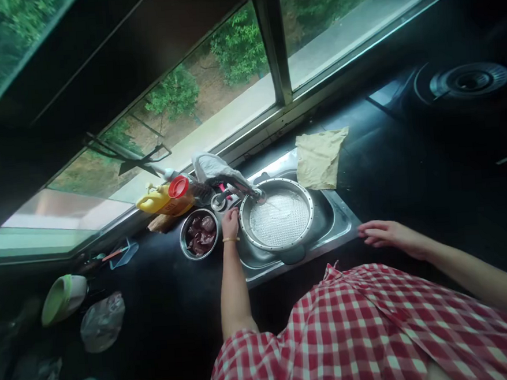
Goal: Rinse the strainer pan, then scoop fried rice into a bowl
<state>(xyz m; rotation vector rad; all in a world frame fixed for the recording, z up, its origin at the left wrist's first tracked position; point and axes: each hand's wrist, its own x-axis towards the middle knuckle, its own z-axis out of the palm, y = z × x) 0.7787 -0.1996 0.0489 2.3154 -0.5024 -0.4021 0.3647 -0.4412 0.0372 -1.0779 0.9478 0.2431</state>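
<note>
A wide round metal pan (277, 220) with a textured bottom sits in the steel sink (342, 221), under the faucet spout (258, 196). Water appears to be inside it. My left hand (230, 219) is at the pan's left rim, just below the faucet base, its fingers curled closed; what they grip is hidden. Left of that hand stands a metal bowl (217, 233) holding dark red pieces of raw meat (202, 237). Beside the sink's right front corner, my right hand (378, 233) is held with loose, extended fingers and nothing in it.
A yellowish cloth (322, 157) lies over the sink's back right edge. Behind the bowl stand a yellow jug (156, 201) and a red-lidded jar (178, 187). A gas burner (471, 80) is far right. A green-rimmed white container (65, 297) and a clear plastic bag (103, 322) are left.
</note>
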